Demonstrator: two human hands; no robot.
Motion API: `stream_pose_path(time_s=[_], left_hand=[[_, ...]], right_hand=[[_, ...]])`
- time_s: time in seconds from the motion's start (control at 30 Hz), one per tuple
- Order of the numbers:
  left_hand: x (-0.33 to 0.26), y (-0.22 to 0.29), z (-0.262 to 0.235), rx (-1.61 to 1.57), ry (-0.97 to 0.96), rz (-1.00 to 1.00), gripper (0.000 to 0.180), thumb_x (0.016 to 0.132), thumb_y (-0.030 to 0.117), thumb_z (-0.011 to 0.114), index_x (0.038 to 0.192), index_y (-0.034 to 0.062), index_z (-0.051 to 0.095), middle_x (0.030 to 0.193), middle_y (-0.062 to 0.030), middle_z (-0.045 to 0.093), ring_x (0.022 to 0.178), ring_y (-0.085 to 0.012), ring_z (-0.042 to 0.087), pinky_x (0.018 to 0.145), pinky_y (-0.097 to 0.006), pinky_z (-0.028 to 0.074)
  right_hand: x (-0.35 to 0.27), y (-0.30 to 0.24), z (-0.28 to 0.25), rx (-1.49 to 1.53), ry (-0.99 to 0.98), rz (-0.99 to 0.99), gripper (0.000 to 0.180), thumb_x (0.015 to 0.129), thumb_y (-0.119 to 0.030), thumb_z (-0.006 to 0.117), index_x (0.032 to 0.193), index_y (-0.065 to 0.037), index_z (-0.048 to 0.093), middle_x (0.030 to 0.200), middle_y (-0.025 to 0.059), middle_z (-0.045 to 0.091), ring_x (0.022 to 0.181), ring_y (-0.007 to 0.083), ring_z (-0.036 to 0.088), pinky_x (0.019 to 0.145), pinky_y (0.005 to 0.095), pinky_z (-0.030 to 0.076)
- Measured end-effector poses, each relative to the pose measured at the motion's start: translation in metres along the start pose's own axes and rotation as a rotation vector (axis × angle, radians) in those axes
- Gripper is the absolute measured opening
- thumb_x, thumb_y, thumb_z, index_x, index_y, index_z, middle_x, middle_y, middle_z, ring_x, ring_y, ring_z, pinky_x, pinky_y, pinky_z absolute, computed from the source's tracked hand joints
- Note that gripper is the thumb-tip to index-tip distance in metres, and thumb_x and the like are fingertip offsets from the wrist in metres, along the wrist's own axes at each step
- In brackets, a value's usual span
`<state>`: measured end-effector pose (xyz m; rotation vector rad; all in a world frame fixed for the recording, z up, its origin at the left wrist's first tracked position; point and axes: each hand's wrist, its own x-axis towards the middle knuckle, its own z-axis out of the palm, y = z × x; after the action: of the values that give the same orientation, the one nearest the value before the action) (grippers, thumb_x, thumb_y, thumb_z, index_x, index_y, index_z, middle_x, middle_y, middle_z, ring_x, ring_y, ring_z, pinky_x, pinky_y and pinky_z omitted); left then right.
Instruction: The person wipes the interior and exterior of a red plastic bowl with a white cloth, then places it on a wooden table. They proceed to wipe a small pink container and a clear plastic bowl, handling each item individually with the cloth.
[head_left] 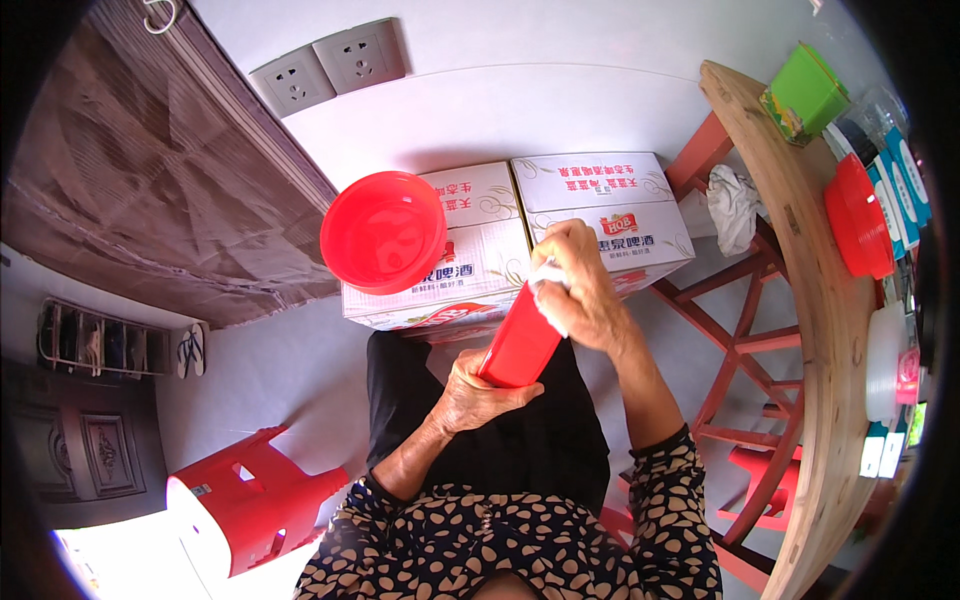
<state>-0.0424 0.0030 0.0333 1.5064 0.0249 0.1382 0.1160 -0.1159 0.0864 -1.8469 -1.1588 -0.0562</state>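
Observation:
My left hand (468, 396) is closed round the near end of a long, glossy red box-shaped piece (522, 345), which slants up and away over my lap. At its far end, my right hand (590, 295) pinches a white cloth or tissue (551, 312) and presses it against the red surface. Part of the cloth is hidden under the fingers. Just beyond my hands, two white printed cartons (600, 215) stand side by side. A round red plastic bowl (384, 281) sits on the left carton.
A wooden table (838, 400) on reddish legs runs along the right, holding a green container (808, 95), another red bowl (858, 215) and boxes. A white rag (733, 210) hangs below its edge. On the left lies a red plastic stool (265, 495); a shoe rack (100, 340) stands behind.

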Motion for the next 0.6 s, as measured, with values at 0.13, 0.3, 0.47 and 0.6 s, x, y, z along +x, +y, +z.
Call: stream_pose_path(time_s=[0.13,0.3,0.47,0.6], left_hand=[[-0.004,-0.002,0.000,-0.039,-0.013,0.001,0.029,0.071,0.005,0.082,0.094,0.0021,0.065,0.078,0.0045,0.059,0.072,-0.0037,0.050,0.066,-0.023,0.046],[-0.005,-0.008,-0.002,-0.056,0.035,-0.071,0.030,0.069,0.004,0.082,0.095,0.0038,0.067,0.086,0.0032,0.065,0.079,-0.0043,0.056,0.073,-0.024,0.049],[-0.008,-0.020,-0.006,-0.148,0.106,0.054,0.033,0.072,0.002,0.079,0.101,0.0059,0.064,0.093,0.0004,0.067,0.086,-0.0054,0.058,0.078,-0.026,0.049],[-0.011,-0.008,-0.010,-0.167,0.054,-0.035,0.029,0.072,0.004,0.079,0.097,0.0051,0.066,0.085,0.0020,0.066,0.080,-0.0045,0.057,0.073,-0.025,0.049]], right_hand=[[-0.004,0.024,0.000,0.146,0.014,0.122,0.019,0.072,-0.004,0.051,0.090,-0.004,0.051,0.091,0.0130,0.047,0.089,0.0278,0.045,0.080,0.0392,0.039],[-0.008,-0.015,0.013,-0.054,0.010,-0.093,0.021,0.068,-0.003,0.054,0.088,-0.006,0.049,0.094,0.0122,0.046,0.087,0.0276,0.046,0.078,0.0406,0.039],[-0.027,-0.062,0.037,-0.208,-0.128,-0.216,0.023,0.067,-0.014,0.064,0.086,-0.008,0.053,0.099,0.0099,0.047,0.094,0.0285,0.048,0.080,0.0427,0.037],[-0.019,-0.060,0.026,-0.184,-0.052,-0.218,0.024,0.067,-0.015,0.066,0.088,-0.011,0.056,0.106,0.0109,0.048,0.104,0.0316,0.048,0.086,0.0435,0.035]])
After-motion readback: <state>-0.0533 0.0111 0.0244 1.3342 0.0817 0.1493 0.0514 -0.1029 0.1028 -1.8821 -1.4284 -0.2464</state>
